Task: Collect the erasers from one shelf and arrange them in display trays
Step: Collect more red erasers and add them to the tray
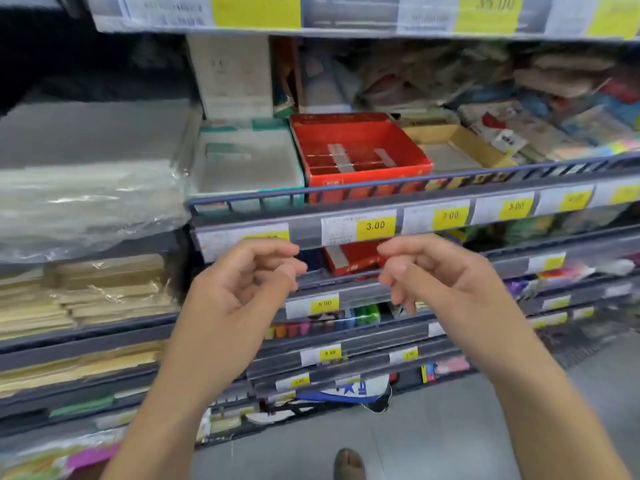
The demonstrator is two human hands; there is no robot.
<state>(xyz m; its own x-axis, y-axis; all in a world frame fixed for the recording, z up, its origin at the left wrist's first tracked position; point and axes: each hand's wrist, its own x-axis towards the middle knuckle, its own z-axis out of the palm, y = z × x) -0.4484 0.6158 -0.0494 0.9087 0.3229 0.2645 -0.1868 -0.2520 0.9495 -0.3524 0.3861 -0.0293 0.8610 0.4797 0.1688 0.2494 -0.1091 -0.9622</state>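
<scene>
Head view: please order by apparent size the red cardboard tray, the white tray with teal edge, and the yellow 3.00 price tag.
1-2. white tray with teal edge and red cardboard tray: alike, not ranked.
3. yellow 3.00 price tag, clearly smallest.

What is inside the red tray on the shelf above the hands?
The red tray looks nearly empty: its red floor shows thin divider lines and a few pale grey strips, too blurred to identify. The front wall and the shelf rail hide its near edge. No erasers clearly visible.

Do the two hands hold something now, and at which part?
Nothing is held. The left hand and the right hand hang with loosely curled fingers in front of the shelf rail, below the red tray.
</scene>
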